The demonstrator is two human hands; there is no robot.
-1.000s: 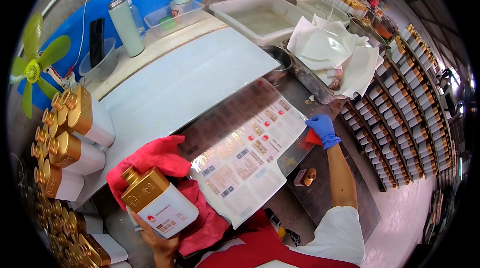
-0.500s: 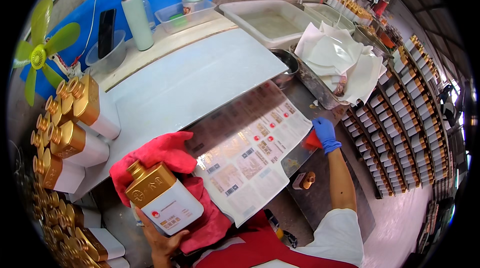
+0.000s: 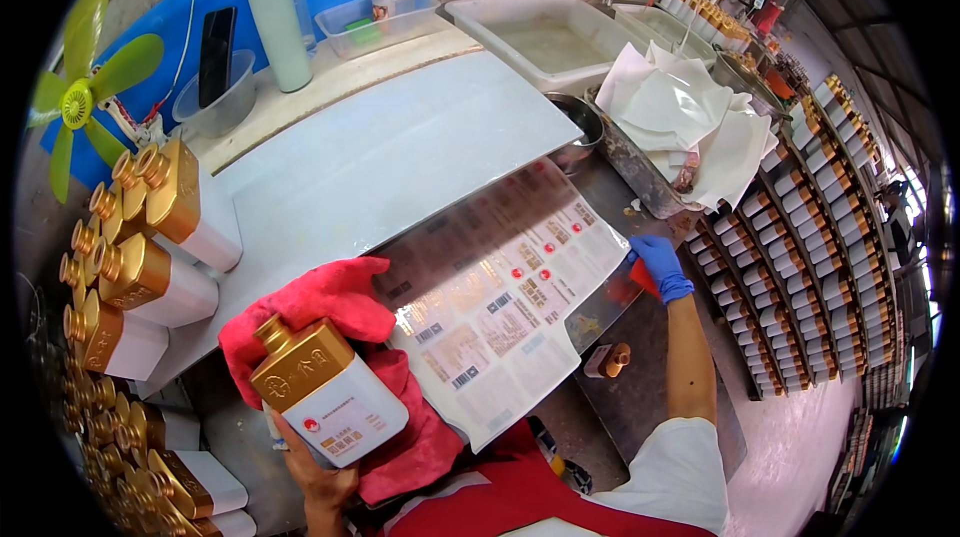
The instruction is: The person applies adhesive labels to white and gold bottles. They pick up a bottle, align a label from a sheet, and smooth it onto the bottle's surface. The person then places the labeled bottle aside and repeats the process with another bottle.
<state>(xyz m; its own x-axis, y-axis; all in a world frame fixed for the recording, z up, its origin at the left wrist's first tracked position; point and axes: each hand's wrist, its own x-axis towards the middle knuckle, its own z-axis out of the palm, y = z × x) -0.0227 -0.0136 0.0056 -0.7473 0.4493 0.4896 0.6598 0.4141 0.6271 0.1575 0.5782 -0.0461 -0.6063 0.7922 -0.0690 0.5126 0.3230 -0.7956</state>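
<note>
A bottle with a white body and gold shoulder and neck (image 3: 338,399) lies tilted on a crumpled red cloth (image 3: 300,302), at the near left. My left hand (image 3: 318,472) grips its lower end, fingers partly hidden beneath. A red decal and printed text are on its white face. My right hand (image 3: 662,269), in a blue glove, is closed on a flat red piece, perhaps a scraper (image 3: 644,279), at the right edge of a printed transfer sheet (image 3: 510,312). The sheet lies between the hands, with rows of red, gold and dark prints.
Gold-topped bottles (image 3: 140,277) crowd the left side. A pale board (image 3: 400,147) lies behind the sheet. White papers (image 3: 690,107) fill a metal tray, beside a water basin (image 3: 545,42). A small brown-capped bottle (image 3: 610,361) sits at right, before a bottle-filled rack (image 3: 800,257).
My right hand has shifted slightly to the right with the red piece. My left hand and the bottle stay almost in place.
</note>
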